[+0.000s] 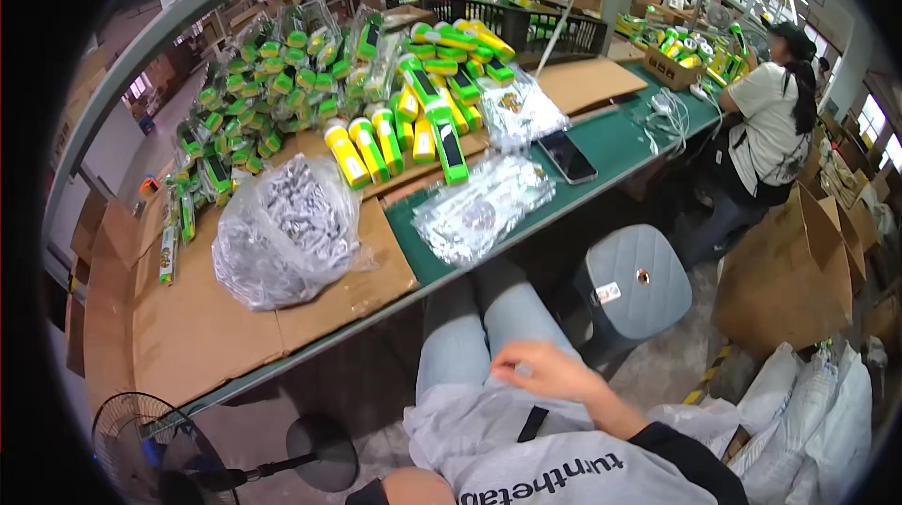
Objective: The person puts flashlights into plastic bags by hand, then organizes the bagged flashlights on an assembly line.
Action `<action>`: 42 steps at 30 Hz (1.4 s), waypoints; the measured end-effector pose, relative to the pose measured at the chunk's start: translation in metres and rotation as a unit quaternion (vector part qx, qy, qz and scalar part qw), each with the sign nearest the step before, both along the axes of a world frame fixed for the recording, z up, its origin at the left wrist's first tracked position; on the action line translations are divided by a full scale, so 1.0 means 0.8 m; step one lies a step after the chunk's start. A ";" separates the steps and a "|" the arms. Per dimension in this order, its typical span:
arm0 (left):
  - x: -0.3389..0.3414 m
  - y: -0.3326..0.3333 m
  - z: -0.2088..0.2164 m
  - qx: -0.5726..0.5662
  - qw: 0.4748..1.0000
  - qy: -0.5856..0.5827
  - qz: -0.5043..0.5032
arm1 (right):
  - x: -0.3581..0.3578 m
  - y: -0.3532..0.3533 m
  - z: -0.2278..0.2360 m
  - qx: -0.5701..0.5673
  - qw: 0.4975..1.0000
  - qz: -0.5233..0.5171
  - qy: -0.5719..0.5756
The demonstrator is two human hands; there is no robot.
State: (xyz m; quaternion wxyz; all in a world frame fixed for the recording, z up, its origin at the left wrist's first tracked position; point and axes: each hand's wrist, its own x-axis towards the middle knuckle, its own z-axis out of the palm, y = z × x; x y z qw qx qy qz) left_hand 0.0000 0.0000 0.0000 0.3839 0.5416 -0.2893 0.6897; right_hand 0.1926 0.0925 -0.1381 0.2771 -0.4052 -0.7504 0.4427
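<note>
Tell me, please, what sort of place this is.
Probably a factory packing area: a long bench bears piled green-and-yellow devices, many bagged, and another person is farther along.

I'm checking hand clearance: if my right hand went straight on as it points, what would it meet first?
Your right hand would probably meet the left leg of the light-blue jeans; if it clears the lap, then the workbench's near edge. Its height is unclear.
</note>
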 end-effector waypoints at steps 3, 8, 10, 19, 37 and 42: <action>0.011 0.000 0.022 -0.067 0.994 0.044 -0.075 | -0.008 -0.033 -0.013 -0.054 0.996 0.076 0.009; 0.017 0.077 0.016 -0.062 0.991 0.074 -0.091 | -0.007 0.042 -0.034 -0.095 0.989 0.109 -0.008; 0.021 0.101 0.011 -0.074 0.989 0.083 -0.095 | -0.008 0.066 -0.039 -0.053 0.996 0.074 -0.014; 0.033 0.193 -0.008 -0.058 0.991 0.080 -0.086 | -0.025 0.098 -0.062 -0.011 0.999 0.024 -0.031; -0.056 0.248 -0.129 -0.209 0.653 0.473 0.553 | 0.002 0.105 -0.031 -0.095 0.989 -0.115 0.012; -0.172 0.247 -0.111 -0.358 0.483 0.349 0.719 | 0.017 0.133 -0.019 -0.054 0.993 -0.106 -0.004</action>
